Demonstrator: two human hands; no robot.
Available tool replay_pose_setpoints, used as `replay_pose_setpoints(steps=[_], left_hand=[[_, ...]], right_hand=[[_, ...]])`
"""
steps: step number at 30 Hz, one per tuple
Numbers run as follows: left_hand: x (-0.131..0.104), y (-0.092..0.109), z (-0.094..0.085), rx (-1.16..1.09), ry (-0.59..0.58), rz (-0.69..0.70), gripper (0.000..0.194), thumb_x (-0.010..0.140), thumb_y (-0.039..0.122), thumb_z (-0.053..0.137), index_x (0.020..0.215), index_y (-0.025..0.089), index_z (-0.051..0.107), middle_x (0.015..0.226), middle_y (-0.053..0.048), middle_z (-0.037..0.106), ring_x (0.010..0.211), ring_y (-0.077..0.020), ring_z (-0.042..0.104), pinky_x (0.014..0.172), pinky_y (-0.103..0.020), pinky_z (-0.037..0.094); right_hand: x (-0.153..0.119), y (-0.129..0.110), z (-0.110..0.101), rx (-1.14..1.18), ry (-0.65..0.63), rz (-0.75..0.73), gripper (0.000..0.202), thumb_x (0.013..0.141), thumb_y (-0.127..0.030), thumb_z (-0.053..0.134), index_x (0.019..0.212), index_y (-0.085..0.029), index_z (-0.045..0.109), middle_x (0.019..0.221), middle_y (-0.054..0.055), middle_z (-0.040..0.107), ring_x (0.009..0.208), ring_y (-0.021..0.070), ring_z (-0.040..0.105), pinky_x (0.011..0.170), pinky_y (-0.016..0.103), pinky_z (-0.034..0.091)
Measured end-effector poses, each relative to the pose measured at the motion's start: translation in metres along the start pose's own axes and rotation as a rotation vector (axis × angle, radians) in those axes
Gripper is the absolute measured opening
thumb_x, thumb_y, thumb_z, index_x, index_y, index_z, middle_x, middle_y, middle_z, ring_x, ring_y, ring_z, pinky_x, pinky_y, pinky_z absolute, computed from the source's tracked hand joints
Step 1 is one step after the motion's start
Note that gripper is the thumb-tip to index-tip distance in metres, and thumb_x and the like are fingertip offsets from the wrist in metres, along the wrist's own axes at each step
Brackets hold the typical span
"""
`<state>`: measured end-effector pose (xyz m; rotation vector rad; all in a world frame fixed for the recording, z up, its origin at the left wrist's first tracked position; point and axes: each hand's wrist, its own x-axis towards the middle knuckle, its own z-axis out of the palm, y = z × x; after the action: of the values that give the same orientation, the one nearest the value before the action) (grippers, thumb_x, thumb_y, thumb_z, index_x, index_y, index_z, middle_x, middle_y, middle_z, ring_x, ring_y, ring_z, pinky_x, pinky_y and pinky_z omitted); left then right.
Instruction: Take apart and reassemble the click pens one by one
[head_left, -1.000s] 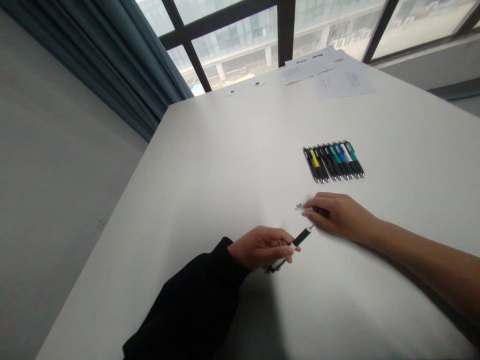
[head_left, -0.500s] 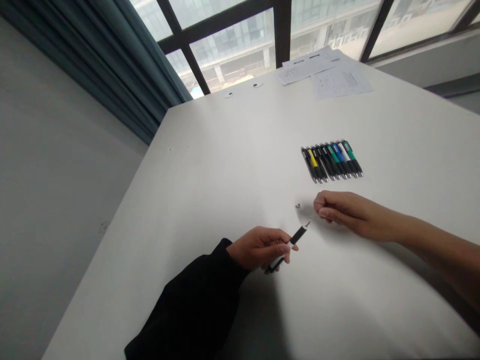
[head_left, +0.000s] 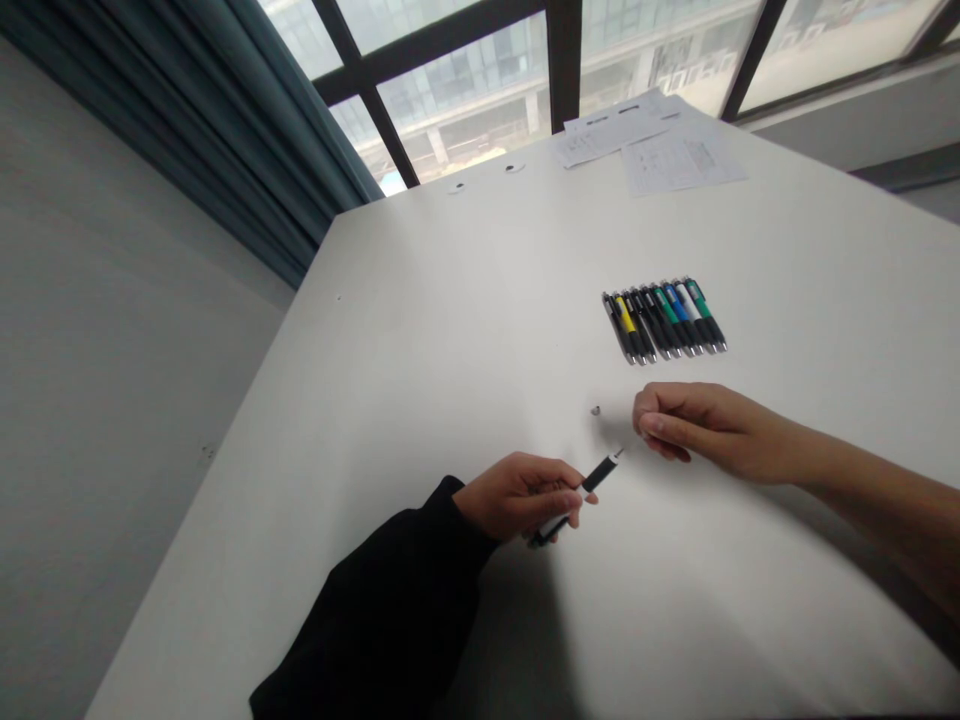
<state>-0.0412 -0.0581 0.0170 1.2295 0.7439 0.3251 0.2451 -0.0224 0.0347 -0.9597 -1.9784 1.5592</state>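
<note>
My left hand, in a black sleeve, is closed around a white and black pen. The pen tilts up to the right, and a thin bare refill point sticks out past its dark grip. My right hand is curled just beyond that point, thumb and fingers pressed together. Whatever lies between those fingers is hidden or too small to make out. On the white table, left of the right hand's fingertips, is a tiny dark and silvery piece.
Several pens with black, yellow, green, blue and white barrels lie side by side beyond my right hand. Printed papers rest at the table's far end by the window. A blue-grey curtain hangs at the left.
My right hand has shifted slightly right, away from the pen's point, and its lower fingers show more. The left hand and the pen have hardly moved.
</note>
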Motion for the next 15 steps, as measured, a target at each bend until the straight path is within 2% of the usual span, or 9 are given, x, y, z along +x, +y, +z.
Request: replay_pose_setpoints(steps=[15], left_hand=[[0.0004,0.0025,0.001,0.004,-0.002,0.006,0.048,0.087,0.052,0.068,0.104,0.007,0.071,0.074,-0.006,0.066,0.049,-0.0064,0.048,0.045,-0.02,0.036]], right_hand=[[0.0021,-0.0044,0.0032,-0.03,0.045,-0.012,0.034,0.101,-0.044,0.051,0.081,-0.019,0.059,0.066,0.0,0.056,0.059,0.0126,0.05,0.056,0.026,0.042]])
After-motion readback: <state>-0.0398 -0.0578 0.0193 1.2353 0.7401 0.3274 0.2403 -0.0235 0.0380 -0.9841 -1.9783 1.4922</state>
